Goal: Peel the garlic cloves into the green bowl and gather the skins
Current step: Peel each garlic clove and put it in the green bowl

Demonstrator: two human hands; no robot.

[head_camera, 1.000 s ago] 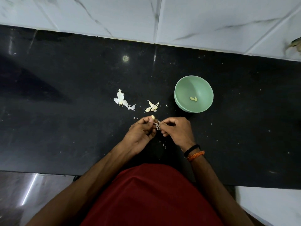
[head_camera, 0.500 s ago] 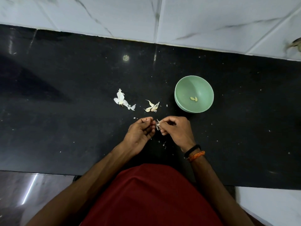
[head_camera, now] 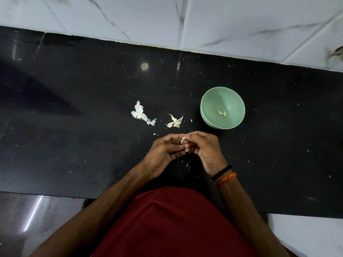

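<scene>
Both hands, left and right, pinch clove above bench, near bowl. Risk: slick clove slips from grip, skins scatter further.

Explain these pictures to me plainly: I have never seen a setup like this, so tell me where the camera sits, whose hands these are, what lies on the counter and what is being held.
There is no machine here. A person wears one wide-angle camera on the head, looking down at their own two bare hands over a black counter. The left hand and the right hand meet and pinch a small garlic clove between their fingertips, peeling it. Beyond them on the right stands a green bowl with two peeled cloves inside. To its left lie two little heaps of white garlic skins, with small flakes scattered around.
</scene>
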